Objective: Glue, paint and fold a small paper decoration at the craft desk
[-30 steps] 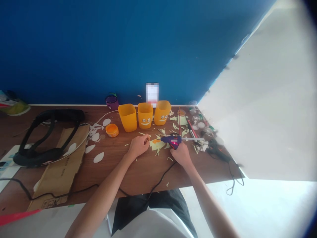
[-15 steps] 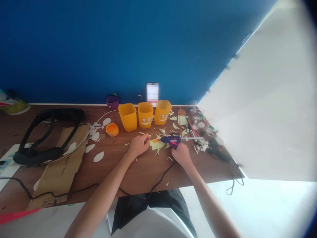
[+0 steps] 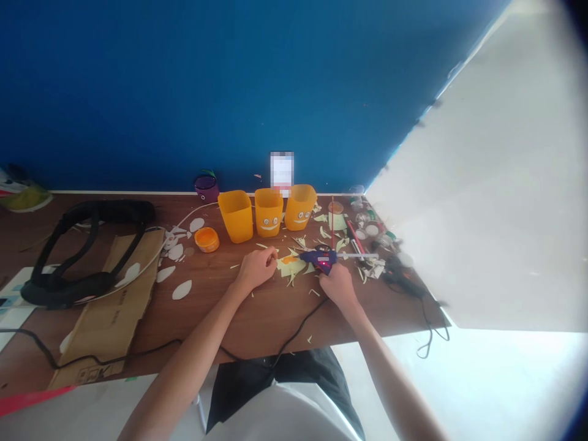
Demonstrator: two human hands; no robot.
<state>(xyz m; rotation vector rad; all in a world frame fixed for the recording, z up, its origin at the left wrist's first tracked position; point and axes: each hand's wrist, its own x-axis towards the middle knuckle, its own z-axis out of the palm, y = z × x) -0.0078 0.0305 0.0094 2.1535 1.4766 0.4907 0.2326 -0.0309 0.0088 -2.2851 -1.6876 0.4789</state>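
On the table (image 3: pixel 257 327), three yellow cups (image 3: pixel 269 212) stand behind the glue gun (image 3: pixel 321 257), whose handle the right hand (image 3: pixel 339 285) grips, while left of the gun the left hand (image 3: pixel 257 267) curls, its hold unclear, above pale paper scraps (image 3: pixel 293 271) around the nozzle.

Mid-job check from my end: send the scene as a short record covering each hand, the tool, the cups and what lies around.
right hand: gripping the glue gun
left hand: fingers curled beside the paper scraps; whether they hold anything is unclear
tool aim: nozzle points toward the left hand, at a small orange piece on the scraps
cups: three in a row; left cup plain on the visible side, middle cup and right cup with faces
left side: orange tub, cardboard
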